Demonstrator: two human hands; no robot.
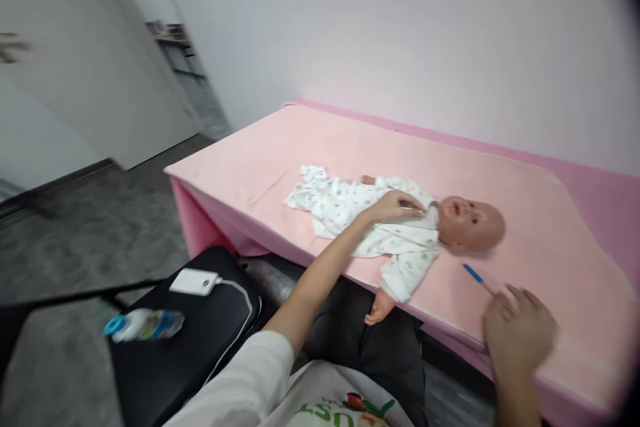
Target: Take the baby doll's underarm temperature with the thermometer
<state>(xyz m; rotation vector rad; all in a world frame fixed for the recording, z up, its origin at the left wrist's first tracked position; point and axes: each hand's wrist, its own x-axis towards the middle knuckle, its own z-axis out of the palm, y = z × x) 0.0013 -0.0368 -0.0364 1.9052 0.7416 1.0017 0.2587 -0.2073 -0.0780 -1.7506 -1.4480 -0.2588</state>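
A baby doll (475, 222) lies on its back, its head to the right, dressed in a white patterned shirt (410, 250) and matching trousers (335, 200). My left hand (397, 206) lies over the doll's chest; its thumb and fingers come together on the shirt front just below the collar. Right of the doll's head, my right hand (520, 327) is closed around the lower end of a thin stick with a blue tip (473, 273). The tip points toward the head and is apart from it. Blur hides the stick's exact kind.
The doll lies on a table with a pink cover (260, 160), against a white wall (400, 47). At my left, a black chair (165, 380) holds a white power bank (194, 282) with a cable and a blue-capped bottle (145, 325). The doll's hand overhangs the near edge.
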